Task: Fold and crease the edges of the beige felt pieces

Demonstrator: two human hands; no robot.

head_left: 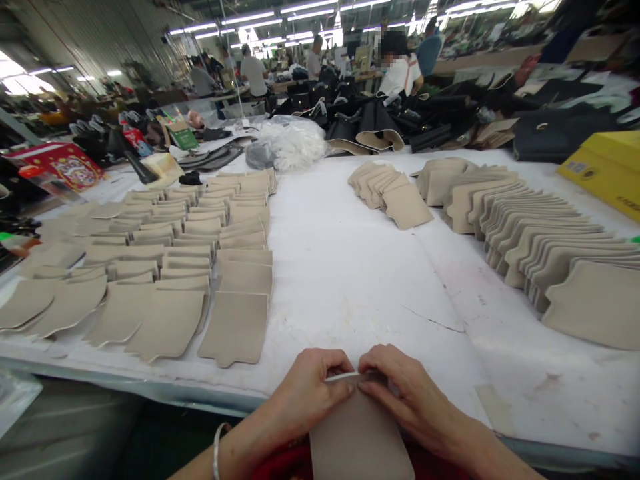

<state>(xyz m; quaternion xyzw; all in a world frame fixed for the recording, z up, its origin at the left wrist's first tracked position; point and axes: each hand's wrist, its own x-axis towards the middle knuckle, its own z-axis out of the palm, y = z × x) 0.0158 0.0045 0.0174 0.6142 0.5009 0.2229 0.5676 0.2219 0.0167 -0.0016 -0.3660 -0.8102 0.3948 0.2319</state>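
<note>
Our left hand and right hand pinch a beige panel by the table's near edge; similar pieces lie toward its left edge.

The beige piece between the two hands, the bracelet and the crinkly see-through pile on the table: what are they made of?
The beige piece looks like leather or fake leather: smooth and dull, with a pale edge.
The bracelet seems to be metal, silvery and shiny.
The see-through pile is probably thin plastic: clear, wrinkled and glossy.
</note>
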